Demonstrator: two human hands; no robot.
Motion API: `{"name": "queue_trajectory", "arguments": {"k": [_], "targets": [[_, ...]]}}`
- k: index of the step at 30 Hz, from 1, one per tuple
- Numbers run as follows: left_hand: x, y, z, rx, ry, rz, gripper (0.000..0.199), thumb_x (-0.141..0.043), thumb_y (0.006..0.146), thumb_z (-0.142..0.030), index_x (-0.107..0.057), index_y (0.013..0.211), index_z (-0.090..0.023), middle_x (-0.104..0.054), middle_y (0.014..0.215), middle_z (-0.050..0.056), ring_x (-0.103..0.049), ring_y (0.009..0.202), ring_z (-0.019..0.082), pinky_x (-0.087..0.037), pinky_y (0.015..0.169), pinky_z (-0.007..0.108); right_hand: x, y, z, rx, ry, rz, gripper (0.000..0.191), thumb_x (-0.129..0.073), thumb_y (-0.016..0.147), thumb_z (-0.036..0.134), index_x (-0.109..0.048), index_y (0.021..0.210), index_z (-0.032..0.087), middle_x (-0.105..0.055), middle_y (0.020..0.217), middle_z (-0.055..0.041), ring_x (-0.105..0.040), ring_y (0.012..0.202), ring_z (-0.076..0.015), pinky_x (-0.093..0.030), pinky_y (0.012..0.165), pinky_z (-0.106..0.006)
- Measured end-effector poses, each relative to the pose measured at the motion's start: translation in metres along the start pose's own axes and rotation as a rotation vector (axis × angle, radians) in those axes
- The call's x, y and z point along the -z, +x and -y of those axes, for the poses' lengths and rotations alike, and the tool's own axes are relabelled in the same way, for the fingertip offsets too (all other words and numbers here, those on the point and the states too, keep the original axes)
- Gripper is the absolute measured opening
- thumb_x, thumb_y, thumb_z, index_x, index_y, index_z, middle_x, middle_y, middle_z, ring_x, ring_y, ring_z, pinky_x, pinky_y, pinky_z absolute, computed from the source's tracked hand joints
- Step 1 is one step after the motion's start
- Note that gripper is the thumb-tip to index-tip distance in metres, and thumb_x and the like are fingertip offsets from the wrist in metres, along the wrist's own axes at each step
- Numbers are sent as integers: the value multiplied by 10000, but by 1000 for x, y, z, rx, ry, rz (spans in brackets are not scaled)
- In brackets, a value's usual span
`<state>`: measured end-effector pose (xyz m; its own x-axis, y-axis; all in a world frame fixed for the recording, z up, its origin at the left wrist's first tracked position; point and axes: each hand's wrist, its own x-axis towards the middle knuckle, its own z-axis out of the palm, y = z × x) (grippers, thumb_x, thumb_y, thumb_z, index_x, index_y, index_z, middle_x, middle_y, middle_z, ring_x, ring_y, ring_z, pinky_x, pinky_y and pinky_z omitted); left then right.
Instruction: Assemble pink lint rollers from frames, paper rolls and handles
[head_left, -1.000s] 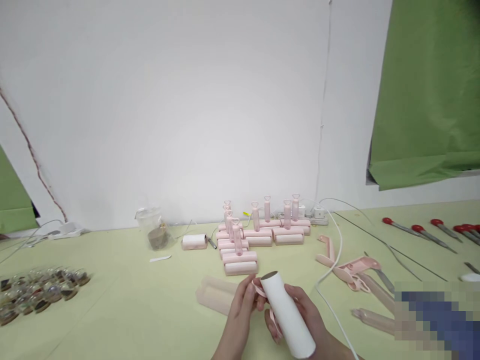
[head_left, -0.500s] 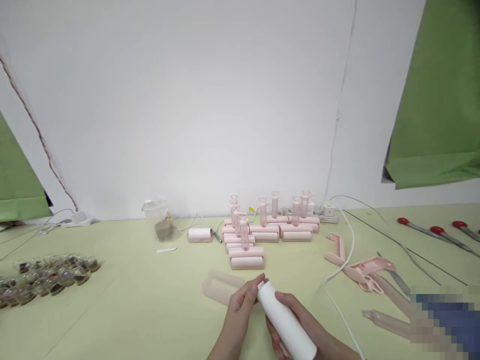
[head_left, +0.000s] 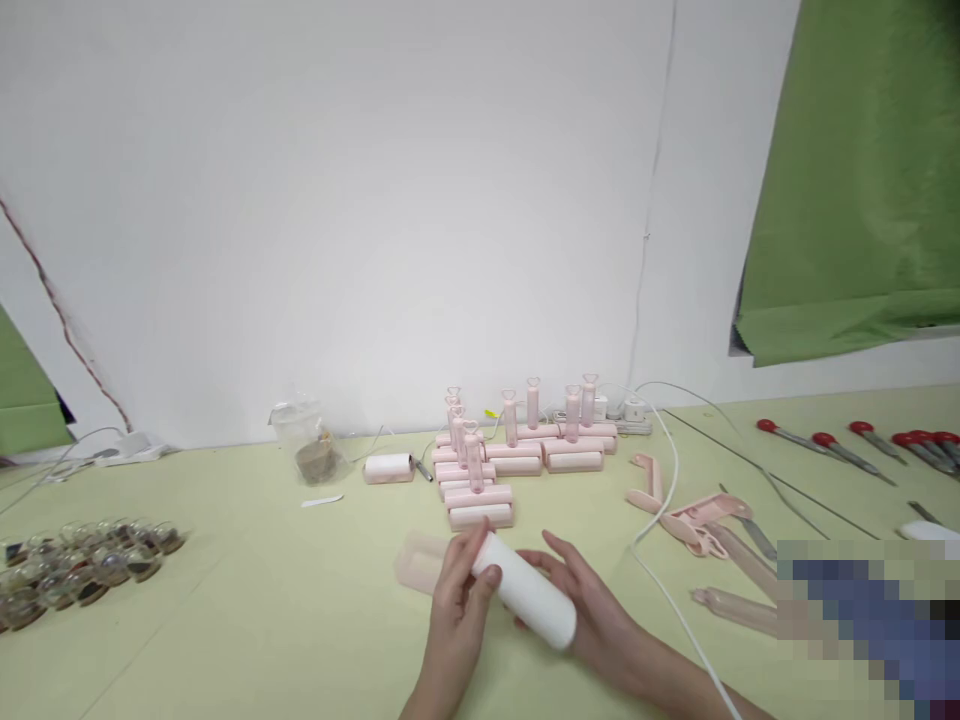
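A white roll [head_left: 529, 595] is held low in the middle of the head view, tilted down to the right. My left hand [head_left: 457, 605] grips its upper left end, thumb on the near side. My right hand [head_left: 589, 605] is beside the roll's right side, fingers apart and partly behind it; whether they touch it is unclear. Behind my left hand, a pale pink translucent cover [head_left: 416, 562] lies on the table. Pink lint rollers [head_left: 480, 505] with upright handles stand grouped just beyond my hands.
Pink handle parts [head_left: 705, 515] and a white cable [head_left: 671, 590] lie to the right, near red-ended tools [head_left: 847, 455]. Glass domes [head_left: 90, 570] fill the far left. A clear bag [head_left: 311, 445] and another white roll [head_left: 388, 468] sit near the wall.
The roll has moved left and up, away from the bottom edge. My left hand now wraps its end, while my right hand has loosened and spread its fingers. The view has shifted right.
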<state>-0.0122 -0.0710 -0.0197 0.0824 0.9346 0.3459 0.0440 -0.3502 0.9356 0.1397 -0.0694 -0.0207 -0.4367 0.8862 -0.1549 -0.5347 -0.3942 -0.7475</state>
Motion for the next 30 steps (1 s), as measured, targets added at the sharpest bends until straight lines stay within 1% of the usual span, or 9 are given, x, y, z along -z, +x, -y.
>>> {"name": "queue_trajectory", "arguments": {"k": [3, 6, 11, 18, 21, 24, 27, 28, 30], "targets": [[2, -2, 6, -108, 99, -132, 403, -454, 813, -371, -461, 1202, -267, -461, 1179, 71, -401, 1122, 225, -367, 910, 318, 2, 2, 9, 101, 66, -53, 354, -415, 800, 476, -488, 996, 190, -637, 865, -36, -583, 819, -185, -408, 739, -295], [1, -5, 17, -215, 202, -93, 396, -445, 827, -316, -433, 1221, -276, -454, 1165, 86, -417, 1109, 226, -362, 917, 339, 3, 4, 11, 106, 80, -43, 399, -421, 796, 468, -461, 1068, 178, -627, 965, -61, -564, 897, -205, -382, 814, -321], [1, -9, 28, -432, 342, -26, 411, -439, 835, -226, -406, 1237, -302, -461, 1180, 102, -426, 1118, 237, -357, 928, 354, 2, 1, 13, 100, 104, -52, 430, -430, 806, 434, -380, 1148, 178, -620, 992, -62, -555, 929, -204, -366, 831, -314], [4, -11, 30, -550, 413, 37, 491, -432, 828, -139, -330, 1277, -311, -428, 1241, 103, -397, 1160, 242, -363, 933, 370, 0, -3, 11, 121, 62, 34, 419, -397, 828, 450, -365, 1161, 198, -577, 1066, -60, -529, 963, -185, -344, 854, -313], [0, -13, 26, -537, 391, 66, 482, -442, 822, -136, -353, 1267, -297, -433, 1253, 97, -391, 1168, 239, -358, 941, 371, 2, -5, 6, 153, -86, 31, 483, -427, 803, 488, -344, 1185, 203, -544, 1097, -70, -500, 997, -184, -329, 878, -318], [-12, -19, 22, -475, 287, 37, 393, -479, 806, -186, -466, 1193, -255, -490, 1207, 105, -424, 1137, 254, -355, 939, 404, 9, -4, 1, 203, -370, 5, 698, -556, 696, 533, -259, 1242, 215, -461, 1167, -93, -495, 985, -197, -356, 854, -329], [-23, -25, 21, -403, 118, -8, 313, -504, 791, -269, -539, 1101, -243, -567, 1102, 110, -466, 1087, 255, -337, 942, 422, 16, -4, 1, 211, -612, 1, 882, -666, 616, 470, -143, 1285, 231, -396, 1189, -106, -512, 929, -205, -415, 763, -325], [-25, -26, 21, -367, 74, -19, 344, -541, 764, -303, -530, 1104, -247, -562, 1108, 107, -455, 1097, 258, -319, 954, 424, 16, -5, 3, 220, -658, -10, 894, -672, 619, 448, -121, 1291, 234, -396, 1176, -102, -513, 919, -203, -419, 756, -324], [-26, -21, 18, -246, -8, -46, 574, -646, 653, -392, -450, 1174, -251, -493, 1193, 106, -386, 1159, 277, -282, 980, 420, 15, -8, 8, 276, -739, -28, 893, -675, 630, 400, -110, 1301, 236, -404, 1157, -94, -511, 912, -199, -402, 798, -336]]}}
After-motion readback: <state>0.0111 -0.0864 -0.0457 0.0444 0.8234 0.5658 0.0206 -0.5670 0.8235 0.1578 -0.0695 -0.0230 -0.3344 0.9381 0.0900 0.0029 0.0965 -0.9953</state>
